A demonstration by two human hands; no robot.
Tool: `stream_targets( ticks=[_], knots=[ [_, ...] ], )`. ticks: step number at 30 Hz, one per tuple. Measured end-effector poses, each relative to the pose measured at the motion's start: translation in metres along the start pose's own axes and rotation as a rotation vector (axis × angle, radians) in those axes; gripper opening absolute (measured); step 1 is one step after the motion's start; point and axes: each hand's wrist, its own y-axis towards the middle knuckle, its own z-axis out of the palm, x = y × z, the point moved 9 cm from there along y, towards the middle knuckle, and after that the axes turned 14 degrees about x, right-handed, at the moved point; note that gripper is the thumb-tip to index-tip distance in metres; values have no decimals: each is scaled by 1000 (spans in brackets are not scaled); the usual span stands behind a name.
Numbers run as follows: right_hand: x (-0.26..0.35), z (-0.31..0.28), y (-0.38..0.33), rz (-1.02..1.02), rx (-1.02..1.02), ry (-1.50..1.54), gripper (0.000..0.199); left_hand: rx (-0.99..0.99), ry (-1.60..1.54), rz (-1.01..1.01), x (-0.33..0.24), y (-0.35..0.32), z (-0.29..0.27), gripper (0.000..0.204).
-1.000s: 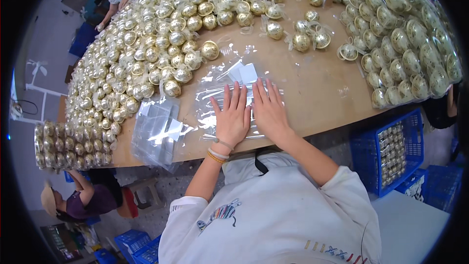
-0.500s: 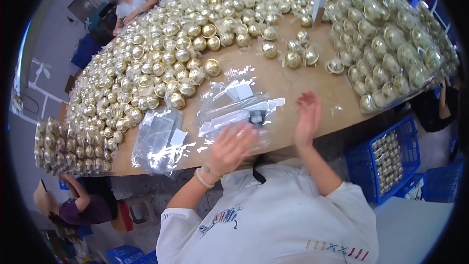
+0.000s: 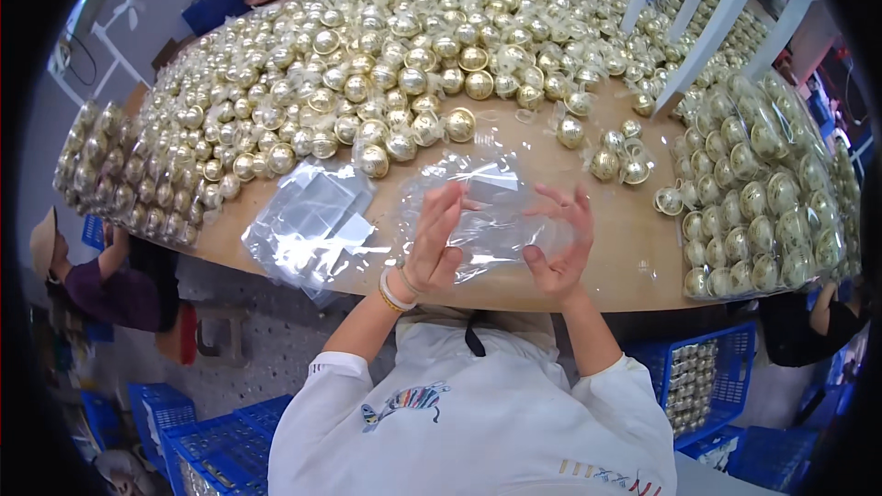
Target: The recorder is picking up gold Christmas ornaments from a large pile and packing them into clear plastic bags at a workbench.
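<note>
Clear plastic packaging (image 3: 491, 220) with shiny creases lies in front of me, between my hands. At its left side is my left hand (image 3: 435, 237), fingers pointing away from me and the thumb apart from them. On the other side, my right hand (image 3: 562, 243) curves around the plastic with fingers and thumb spread. Both hands look open; glare hides exactly where they touch the plastic. To the left lies a stack of flat clear plastic packaging (image 3: 312, 220). Beyond it, a large heap of gold balls (image 3: 367, 83) in thin clear wrapping covers the table.
Clear packs of gold balls stand stacked at the right (image 3: 763, 211) and left (image 3: 129, 174) table edges. A few loose gold balls (image 3: 604, 163) lie right of centre. White posts (image 3: 712, 32) rise at the back right. A blue crate (image 3: 712, 372) stands below right. Other people sit around the table.
Both hands have moved in around the clear plastic, the right one leftward. The dark item and white cards seen on it earlier no longer show plainly. The whole view has shifted.
</note>
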Motion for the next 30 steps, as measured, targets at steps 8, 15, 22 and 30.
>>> stream_targets(
  ticks=[8,15,22,30],
  knots=[
    [-11,-24,5,-109,155,176,29,-21,133,-72,4,11,-4,38],
    [0,-44,20,88,-238,609,9,-71,44,-48,-2,26,-19,27],
    [17,-36,62,127,580,213,17,244,46,-41,-12,73,-11,13],
    [4,-27,61,199,674,217,22,239,81,-407,4,66,2,10]
  ],
)
